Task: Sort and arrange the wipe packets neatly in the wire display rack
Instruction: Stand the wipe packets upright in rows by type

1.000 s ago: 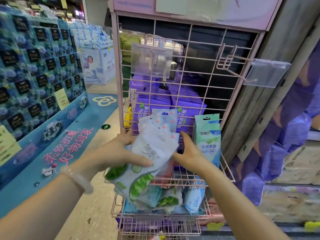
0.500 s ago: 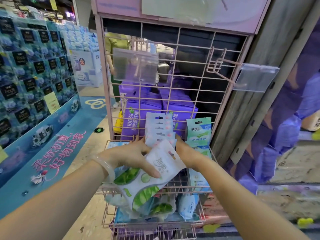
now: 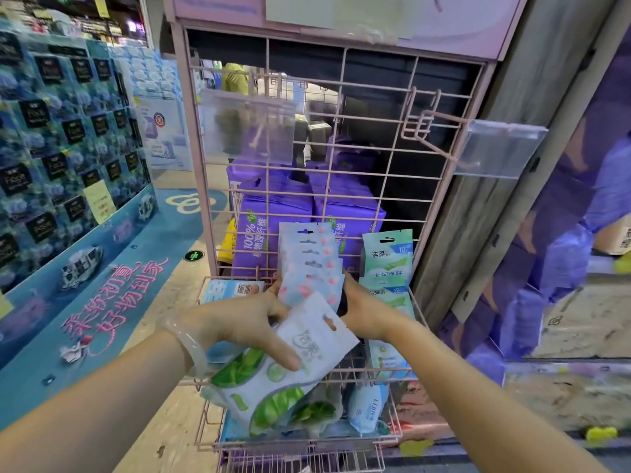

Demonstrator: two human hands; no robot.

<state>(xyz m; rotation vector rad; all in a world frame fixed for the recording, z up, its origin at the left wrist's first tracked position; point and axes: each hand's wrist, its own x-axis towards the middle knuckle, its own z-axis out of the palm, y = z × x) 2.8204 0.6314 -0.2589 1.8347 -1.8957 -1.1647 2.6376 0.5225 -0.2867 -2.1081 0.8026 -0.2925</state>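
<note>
Against the pink wire rack, a fanned stack of pale wipe packets stands upright in the basket, pinched between both hands. Left hand also presses a white-and-green packet under its thumb; right hand grips the stack's far side, beside green packets.

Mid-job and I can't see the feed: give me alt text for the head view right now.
The left hand grips a cucumber-print wipe packet while the right hand steadies an upright stack of pink-flowered packets in the pink wire rack. Green-and-white packets stand to the right; more packets lie loose in the basket below.
</note>
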